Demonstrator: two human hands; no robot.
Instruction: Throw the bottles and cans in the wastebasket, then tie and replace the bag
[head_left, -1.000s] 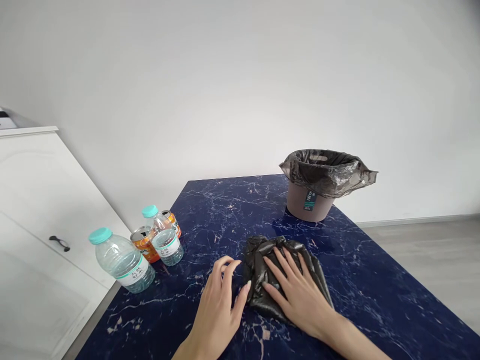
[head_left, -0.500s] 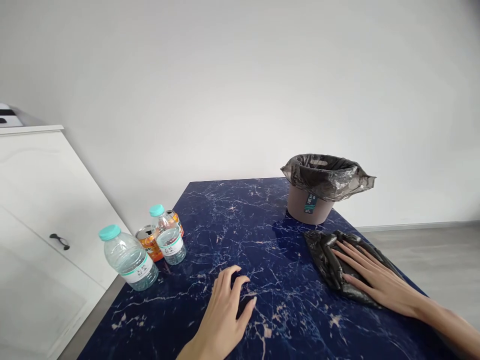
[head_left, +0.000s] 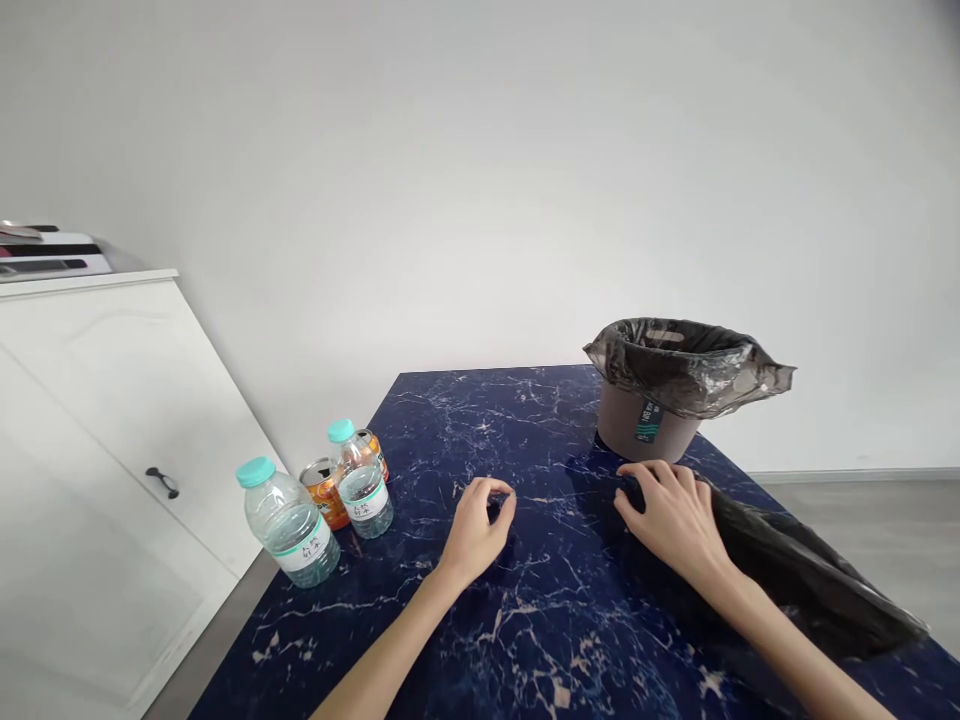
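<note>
My left hand (head_left: 478, 530) is over the middle of the dark blue marbled table (head_left: 472, 410), its thumb and index fingertip together in a ring with nothing visible in it. My right hand (head_left: 675, 520) is at a black plastic bag (head_left: 802, 575) lying along the right side of the table. Its thumb and index finger are apart; the outer fingers are partly hidden beside the bag. Just beyond this hand stands a brownish trash bin (head_left: 637, 420), lined with a dark bag (head_left: 705, 390) folded over its rim.
Left on the table stand two water bottles with turquoise caps, a nearer bottle (head_left: 296, 535) and a farther bottle (head_left: 364, 495). Two orange cans, a left can (head_left: 324, 490) and a right can (head_left: 381, 455), are behind them. A white cabinet (head_left: 97, 450) stands left.
My right hand, flat on the bunched black bag before, has moved forward and left toward the bin. The bag now stretches out toward the near right. My left hand moved forward and its fingers closed.
</note>
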